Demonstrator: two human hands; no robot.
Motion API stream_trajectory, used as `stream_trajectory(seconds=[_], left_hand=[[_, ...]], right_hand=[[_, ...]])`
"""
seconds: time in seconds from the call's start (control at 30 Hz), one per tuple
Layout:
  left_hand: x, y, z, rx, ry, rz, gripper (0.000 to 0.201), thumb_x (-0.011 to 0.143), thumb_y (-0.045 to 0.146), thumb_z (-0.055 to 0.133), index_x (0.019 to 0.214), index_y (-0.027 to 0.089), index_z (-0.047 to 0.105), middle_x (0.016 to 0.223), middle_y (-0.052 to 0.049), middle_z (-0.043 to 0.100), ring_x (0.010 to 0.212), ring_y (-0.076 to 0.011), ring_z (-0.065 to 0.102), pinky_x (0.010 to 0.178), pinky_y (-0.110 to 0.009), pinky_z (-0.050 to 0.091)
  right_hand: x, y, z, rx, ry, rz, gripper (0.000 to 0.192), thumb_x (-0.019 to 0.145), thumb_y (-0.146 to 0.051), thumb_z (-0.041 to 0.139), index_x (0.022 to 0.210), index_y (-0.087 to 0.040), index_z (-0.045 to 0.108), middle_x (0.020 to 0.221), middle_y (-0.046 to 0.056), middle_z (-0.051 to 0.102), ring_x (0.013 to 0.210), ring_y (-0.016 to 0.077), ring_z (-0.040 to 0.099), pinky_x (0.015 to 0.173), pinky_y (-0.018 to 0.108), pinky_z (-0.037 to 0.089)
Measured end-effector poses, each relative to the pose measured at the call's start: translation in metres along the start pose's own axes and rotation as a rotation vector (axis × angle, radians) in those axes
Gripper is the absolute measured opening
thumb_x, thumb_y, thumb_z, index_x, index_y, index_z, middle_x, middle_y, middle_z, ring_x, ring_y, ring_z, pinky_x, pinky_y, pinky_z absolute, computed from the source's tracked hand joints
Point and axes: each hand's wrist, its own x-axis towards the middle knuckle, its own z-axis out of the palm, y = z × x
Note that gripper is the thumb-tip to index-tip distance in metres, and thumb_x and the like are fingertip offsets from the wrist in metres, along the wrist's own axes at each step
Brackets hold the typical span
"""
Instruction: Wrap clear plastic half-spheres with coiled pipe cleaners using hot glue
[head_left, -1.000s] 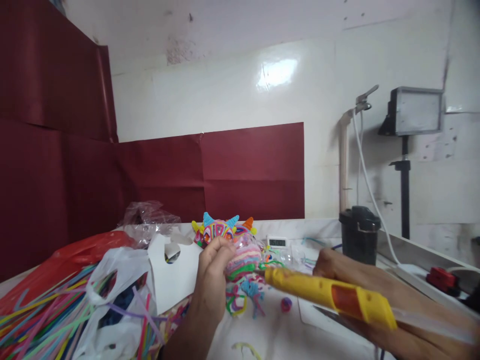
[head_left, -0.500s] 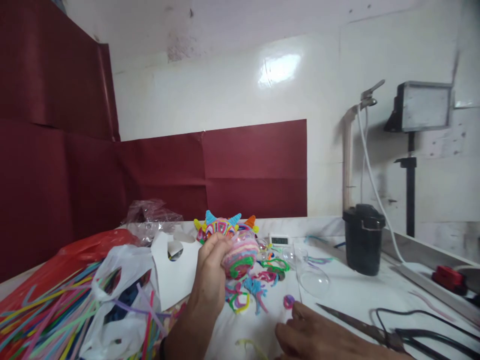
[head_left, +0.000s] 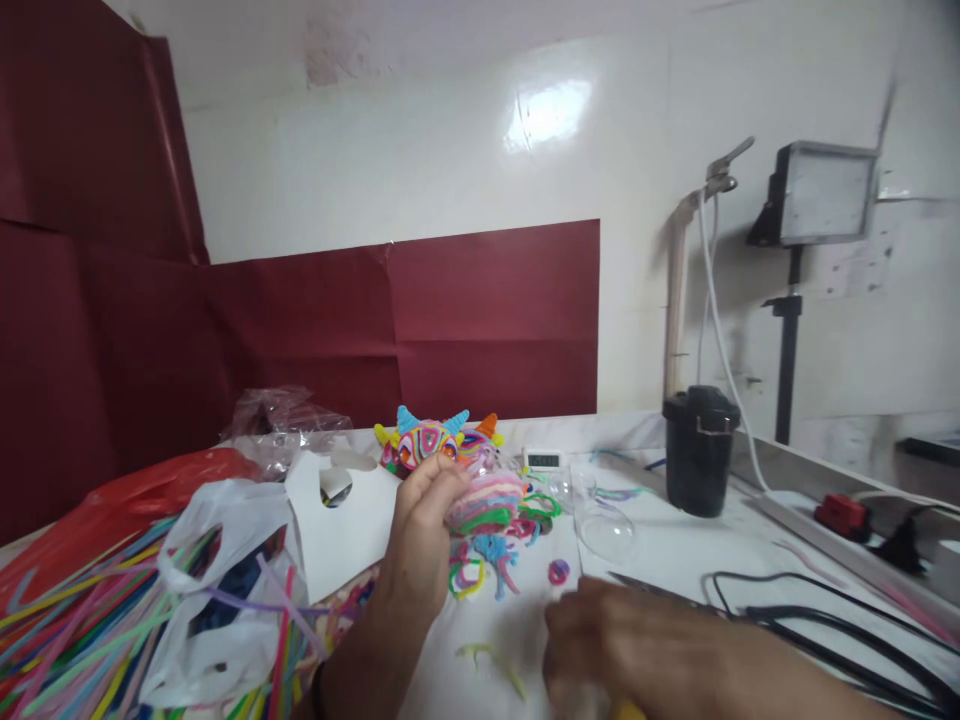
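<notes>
left hand (head_left: 420,540) holding striped ball (head_left: 486,500), right hand (head_left: 622,650) on table (head_left: 675,560)

A small craft workshop is suggested. A white worktable (head_left: 675,590) is strewn with loose multicoloured chenille stems (head_left: 82,620), short curled offcuts (head_left: 487,565) and a finished spiky multicoloured ornament (head_left: 424,440). Dark red paper sheets (head_left: 487,320) are taped to the white wall as a backdrop, and a rectangular panel lamp on a black stand (head_left: 821,195) is set beside the table.
</notes>
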Motion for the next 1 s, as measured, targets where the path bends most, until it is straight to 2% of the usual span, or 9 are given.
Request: stream_trajectory(seconds=[0.07, 0.13, 0.23, 0.37, 0.63, 1.0], left_hand=[[-0.002, -0.003, 0.002, 0.034, -0.028, -0.018, 0.020, 0.065, 0.022, 0.063, 0.056, 0.018, 0.045, 0.053, 0.007, 0.037, 0.052, -0.0081, 0.032, 0.050, -0.021, 0.029], [-0.004, -0.007, 0.005, 0.061, -0.062, -0.044, 0.019, 0.065, 0.023, 0.062, 0.056, 0.018, 0.045, 0.053, 0.006, 0.038, 0.051, -0.0083, 0.033, 0.049, -0.021, 0.029], [-0.008, -0.013, 0.009, 0.114, -0.105, -0.110, 0.017, 0.067, 0.023, 0.061, 0.058, 0.019, 0.047, 0.053, 0.006, 0.040, 0.050, -0.0088, 0.034, 0.048, -0.022, 0.028], [-0.014, -0.018, 0.013, 0.174, -0.156, -0.163, 0.015, 0.068, 0.025, 0.060, 0.061, 0.019, 0.048, 0.054, 0.005, 0.043, 0.052, -0.0097, 0.037, 0.050, -0.022, 0.029], [-0.016, -0.019, 0.016, 0.203, -0.207, -0.200, 0.016, 0.066, 0.025, 0.060, 0.059, 0.019, 0.047, 0.053, 0.006, 0.040, 0.052, -0.0089, 0.032, 0.050, -0.022, 0.027], [-0.016, -0.021, 0.016, 0.227, -0.220, -0.179, 0.015, 0.068, 0.026, 0.060, 0.061, 0.019, 0.049, 0.058, 0.004, 0.044, 0.056, -0.0111, 0.039, 0.054, -0.024, 0.030]], right_hand=[[0.002, 0.001, -0.020, 0.043, 0.176, 0.095, 0.032, 0.075, -0.010, 0.066, 0.104, -0.024, 0.059, 0.105, 0.004, 0.067, 0.099, 0.0208, 0.063, 0.085, 0.030, 0.049], [0.004, 0.002, -0.035, 0.074, 0.382, 0.118, 0.028, 0.085, -0.016, 0.061, 0.111, -0.023, 0.053, 0.106, 0.005, 0.062, 0.098, 0.0187, 0.059, 0.084, 0.029, 0.048], [0.005, 0.006, -0.045, 0.072, 0.517, 0.054, 0.039, 0.086, -0.021, 0.063, 0.122, -0.022, 0.048, 0.112, 0.007, 0.053, 0.105, 0.0195, 0.052, 0.090, 0.031, 0.045], [0.004, 0.009, -0.044, 0.067, 0.509, 0.045, 0.049, 0.083, -0.018, 0.067, 0.127, -0.019, 0.046, 0.115, 0.009, 0.048, 0.108, 0.0207, 0.048, 0.094, 0.033, 0.043], [0.006, 0.012, -0.043, 0.046, 0.493, 0.025, 0.034, 0.086, -0.023, 0.064, 0.118, -0.018, 0.052, 0.108, 0.008, 0.049, 0.099, 0.0208, 0.048, 0.086, 0.035, 0.045], [0.006, 0.009, -0.043, -0.005, 0.480, 0.067, 0.022, 0.084, -0.020, 0.063, 0.103, -0.020, 0.051, 0.109, 0.009, 0.050, 0.101, 0.0228, 0.049, 0.086, 0.038, 0.046]])
